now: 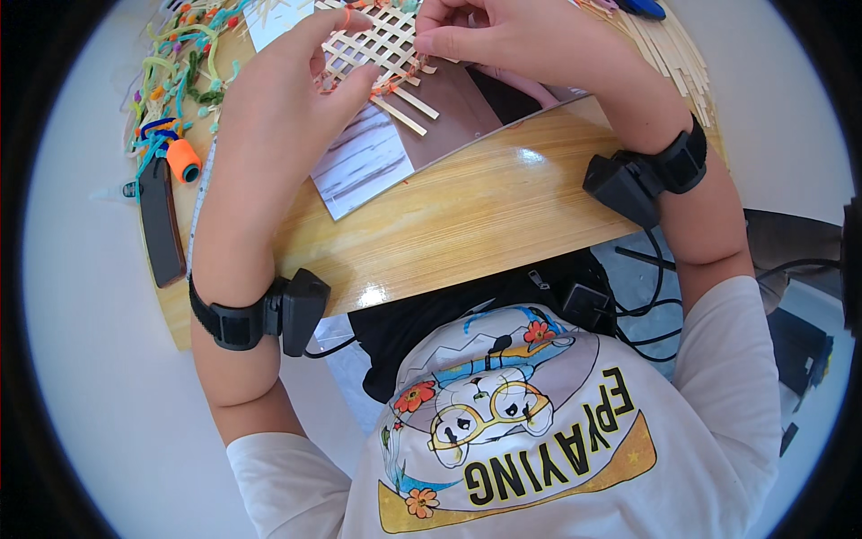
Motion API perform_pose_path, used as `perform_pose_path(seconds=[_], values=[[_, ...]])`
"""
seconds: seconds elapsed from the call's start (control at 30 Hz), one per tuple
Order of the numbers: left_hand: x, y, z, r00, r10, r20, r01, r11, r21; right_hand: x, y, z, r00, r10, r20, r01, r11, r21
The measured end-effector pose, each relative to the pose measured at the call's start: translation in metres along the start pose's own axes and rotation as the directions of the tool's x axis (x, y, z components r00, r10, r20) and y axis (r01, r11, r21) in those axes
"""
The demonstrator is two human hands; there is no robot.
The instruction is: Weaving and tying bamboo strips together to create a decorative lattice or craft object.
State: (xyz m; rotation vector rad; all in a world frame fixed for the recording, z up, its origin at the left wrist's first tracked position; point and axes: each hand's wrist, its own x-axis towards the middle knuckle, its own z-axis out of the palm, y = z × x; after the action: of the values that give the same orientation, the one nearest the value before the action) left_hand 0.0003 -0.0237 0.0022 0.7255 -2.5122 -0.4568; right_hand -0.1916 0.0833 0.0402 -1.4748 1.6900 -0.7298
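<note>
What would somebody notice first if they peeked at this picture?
First, the two hands at the top: the left hand and right hand both pinch a woven mat of pale strips over the wooden table. Next, the bright tangle of coloured cords at the table's upper left, and the black wrist devices strapped on both forearms.

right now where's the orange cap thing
In the head view the orange cap lies at the table's left edge, just outside the left hand, below the heap of coloured ties and above the dark flat case.
</note>
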Motion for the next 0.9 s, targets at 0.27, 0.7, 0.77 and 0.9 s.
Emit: perform_pose_path(seconds=[0.27,0.7,0.77,0.9], values=[[-0.002,0.008,0.009,0.987,-0.091,0.130,0.121,0.962,-0.246,0.015,0.016,0.012,0.988,-0.135,-0.070,0.133,0.991,-0.025],[0.003,0.003,0.006,0.970,-0.188,0.154,0.239,0.848,-0.473,0.013,0.018,0.012,0.984,-0.140,-0.106,0.173,0.882,0.438],[0.004,0.002,0.011,0.970,-0.196,0.147,0.244,0.812,-0.530,0.017,0.022,0.014,0.991,-0.129,-0.042,0.131,0.837,0.531],[0.004,-0.004,0.015,0.968,-0.195,0.160,0.252,0.757,-0.602,0.024,0.028,0.019,0.997,-0.049,0.051,0.024,0.912,0.409]])
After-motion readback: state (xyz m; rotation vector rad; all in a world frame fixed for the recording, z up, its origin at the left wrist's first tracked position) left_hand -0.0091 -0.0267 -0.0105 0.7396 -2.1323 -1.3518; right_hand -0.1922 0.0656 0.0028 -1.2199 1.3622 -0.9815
